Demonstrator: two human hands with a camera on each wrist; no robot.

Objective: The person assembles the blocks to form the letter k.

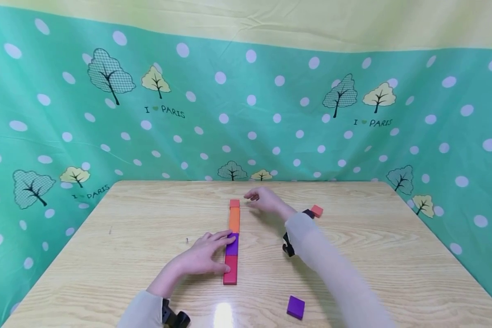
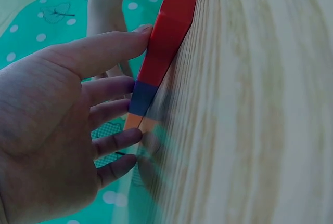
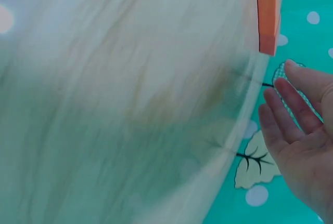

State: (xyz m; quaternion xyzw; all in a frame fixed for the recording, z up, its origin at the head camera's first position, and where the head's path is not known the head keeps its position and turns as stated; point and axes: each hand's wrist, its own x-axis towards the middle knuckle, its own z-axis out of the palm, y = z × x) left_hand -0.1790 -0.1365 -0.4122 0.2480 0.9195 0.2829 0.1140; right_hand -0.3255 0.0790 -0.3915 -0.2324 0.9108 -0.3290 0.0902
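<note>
A straight row of blocks runs away from me on the table: a red block (image 1: 230,277) at the near end, then a purple block (image 1: 232,248), an orange block (image 1: 234,221) and a small orange-red block (image 1: 234,203) at the far end. My left hand (image 1: 200,256) lies along the row's left side, its thumb on the red block (image 2: 169,31) and fingertips on the purple one. Beyond the row's far right, my right hand (image 1: 265,200) hovers with relaxed fingers, holding nothing. In the right wrist view this hand (image 3: 302,135) is apart from the row's end.
A loose purple block (image 1: 296,307) lies near the front, right of the row. Another orange-red block (image 1: 317,211) sits beyond my right wrist. The wooden table (image 1: 393,246) backs onto a green dotted curtain (image 1: 197,150).
</note>
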